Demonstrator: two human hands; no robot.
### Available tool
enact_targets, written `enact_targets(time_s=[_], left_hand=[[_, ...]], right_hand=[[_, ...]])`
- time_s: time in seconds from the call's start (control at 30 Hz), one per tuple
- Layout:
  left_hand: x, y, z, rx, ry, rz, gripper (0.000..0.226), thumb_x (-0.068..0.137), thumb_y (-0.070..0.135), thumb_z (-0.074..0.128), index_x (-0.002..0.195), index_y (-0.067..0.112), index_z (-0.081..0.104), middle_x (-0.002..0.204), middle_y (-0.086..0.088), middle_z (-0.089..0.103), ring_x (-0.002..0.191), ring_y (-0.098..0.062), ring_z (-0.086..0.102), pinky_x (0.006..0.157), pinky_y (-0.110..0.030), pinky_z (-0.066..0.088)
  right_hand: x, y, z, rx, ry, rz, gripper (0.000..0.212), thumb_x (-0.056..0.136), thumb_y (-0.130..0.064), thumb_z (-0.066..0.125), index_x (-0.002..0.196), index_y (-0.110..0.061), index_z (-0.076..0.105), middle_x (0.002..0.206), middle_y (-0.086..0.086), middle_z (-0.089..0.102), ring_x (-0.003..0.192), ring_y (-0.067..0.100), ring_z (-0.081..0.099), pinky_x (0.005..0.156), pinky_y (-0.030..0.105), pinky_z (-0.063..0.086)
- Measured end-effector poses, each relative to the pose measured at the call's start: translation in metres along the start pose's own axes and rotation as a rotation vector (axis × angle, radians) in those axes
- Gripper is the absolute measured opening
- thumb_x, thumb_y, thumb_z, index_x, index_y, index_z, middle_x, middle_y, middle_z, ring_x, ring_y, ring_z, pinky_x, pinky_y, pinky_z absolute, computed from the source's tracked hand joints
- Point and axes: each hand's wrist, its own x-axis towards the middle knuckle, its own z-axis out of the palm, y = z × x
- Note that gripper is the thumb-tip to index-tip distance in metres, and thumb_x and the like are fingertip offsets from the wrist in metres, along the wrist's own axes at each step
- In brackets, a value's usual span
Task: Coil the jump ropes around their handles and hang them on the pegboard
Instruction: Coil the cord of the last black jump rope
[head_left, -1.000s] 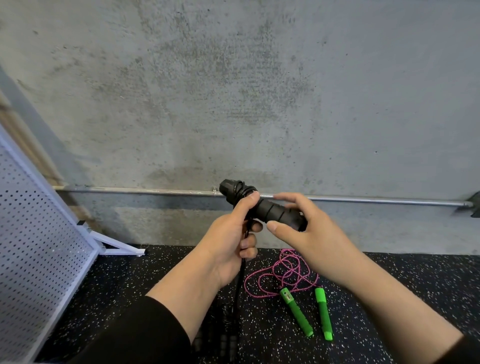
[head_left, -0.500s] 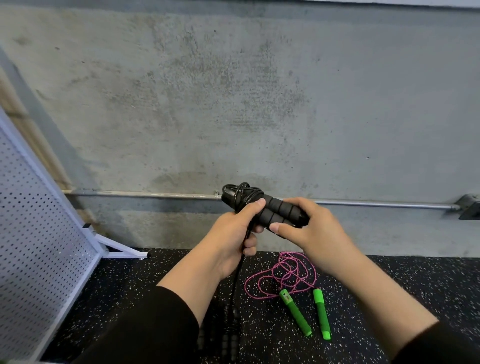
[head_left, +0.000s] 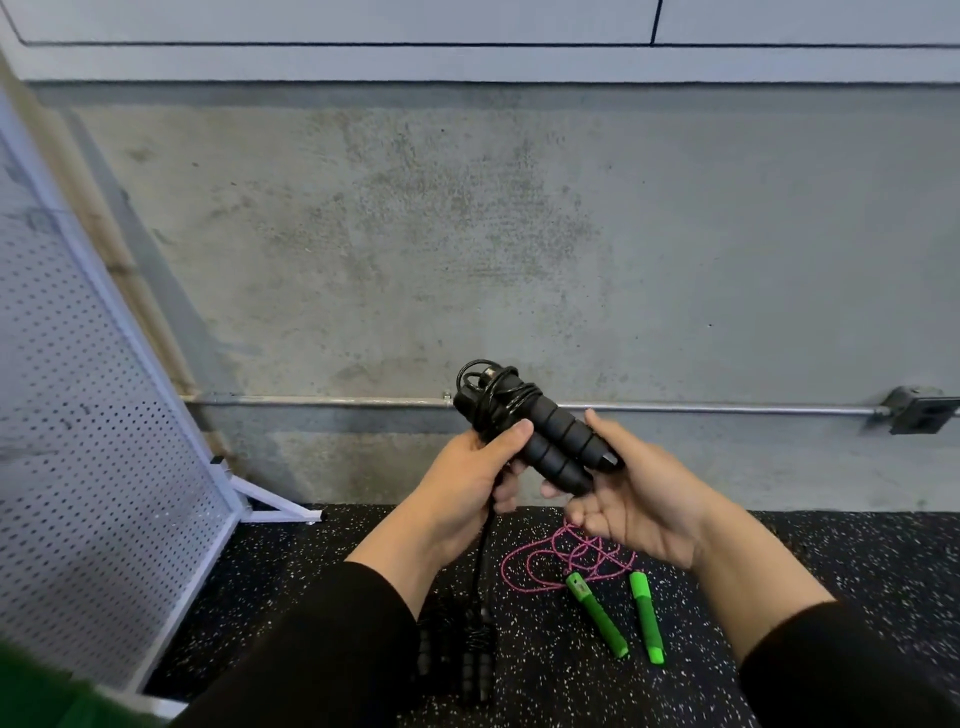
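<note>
While the left hand (head_left: 462, 483) grips the black handles (head_left: 545, 441) (cord-wrapped), the right hand (head_left: 634, 499) cradles them, fingers loose.

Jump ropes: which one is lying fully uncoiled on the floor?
The green-handled rope: its pink cord lies in loose loops beside both handles. The black rope in the hands is partly wound. Another black one lies bundled below.
</note>
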Motion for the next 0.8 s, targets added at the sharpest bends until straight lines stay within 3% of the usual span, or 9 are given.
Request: enact_targets(time_s=[0.17, 0.3, 0.6, 0.8], left_hand=[[-0.019, 0.012, 0.016, 0.115, 0.031, 0.044, 0.027, 0.098, 0.035, 0.064, 0.095, 0.010, 0.054, 0.075, -0.002, 0.055, 0.051, -0.012, 0.040, 0.049, -0.028, 0.035], [-0.020, 0.028, 0.034, 0.264, 0.079, 0.034, 0.033, 0.097, 0.045, 0.064, 0.097, 0.013, 0.056, 0.075, -0.003, 0.056, 0.049, -0.012, 0.039, 0.049, -0.028, 0.029], [0.006, 0.017, 0.037, 0.427, 0.057, -0.008, 0.038, 0.097, 0.053, 0.060, 0.109, 0.018, 0.071, 0.072, 0.000, 0.054, 0.052, -0.013, 0.039, 0.052, -0.026, 0.035], [0.039, 0.010, 0.041, 0.313, 0.033, -0.035, 0.041, 0.096, 0.051, 0.061, 0.116, 0.017, 0.070, 0.075, 0.002, 0.047, 0.049, -0.009, 0.030, 0.050, -0.023, 0.028]], right_hand=[[-0.013, 0.000, 0.000, 0.066, -0.080, -0.100, 0.059, 0.097, -0.053, 0.049, 0.133, -0.008, 0.061, 0.080, 0.014, 0.054, 0.056, 0.015, 0.043, 0.047, 0.023, 0.041], [-0.021, -0.004, -0.001, 0.165, 0.015, -0.216, 0.062, 0.097, -0.049, 0.052, 0.135, 0.000, 0.056, 0.075, 0.015, 0.053, 0.053, 0.015, 0.042, 0.047, 0.024, 0.041], [-0.008, -0.013, -0.013, 0.300, 0.246, -0.369, 0.041, 0.102, -0.042, 0.052, 0.112, -0.003, 0.063, 0.072, 0.013, 0.052, 0.054, 0.015, 0.042, 0.050, 0.026, 0.045], [0.006, -0.022, -0.032, -0.160, 0.419, -0.504, 0.028, 0.105, -0.036, 0.049, 0.114, -0.018, 0.069, 0.091, 0.010, 0.059, 0.069, 0.014, 0.049, 0.057, 0.030, 0.049]])
